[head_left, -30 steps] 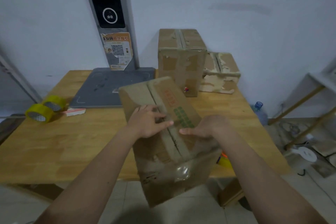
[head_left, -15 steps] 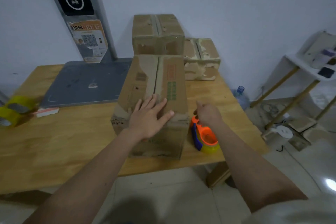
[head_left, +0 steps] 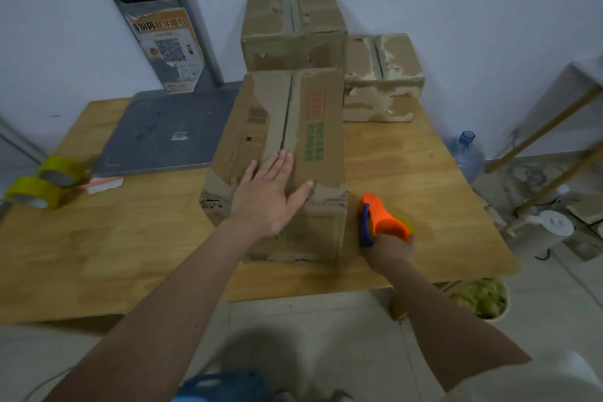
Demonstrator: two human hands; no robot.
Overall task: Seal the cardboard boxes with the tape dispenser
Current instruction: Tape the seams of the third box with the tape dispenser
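A worn cardboard box (head_left: 313, 127) with red and green print stands on the wooden table (head_left: 130, 248), its two top flaps meeting at a dark centre seam. My left hand (head_left: 270, 192) lies flat and spread on the near end of its top. Just right of the box, my right hand (head_left: 390, 250) grips the orange and blue tape dispenser (head_left: 381, 217), which points away from me just above the table. Two more cardboard boxes stand behind: a tall one (head_left: 293, 26) with tape along its seam and a lower torn one (head_left: 381, 75).
Two yellow tape rolls (head_left: 42, 183) and a small red-white card (head_left: 104, 184) lie at the table's left edge. A grey platform scale (head_left: 163, 130) with an upright post sits at the back left. A water jug (head_left: 466, 153), shelf legs and a bin stand right of the table.
The box went from tilted over the table edge to standing flat. My right hand left it, took hold of the tape dispenser and drew it back beside the box.
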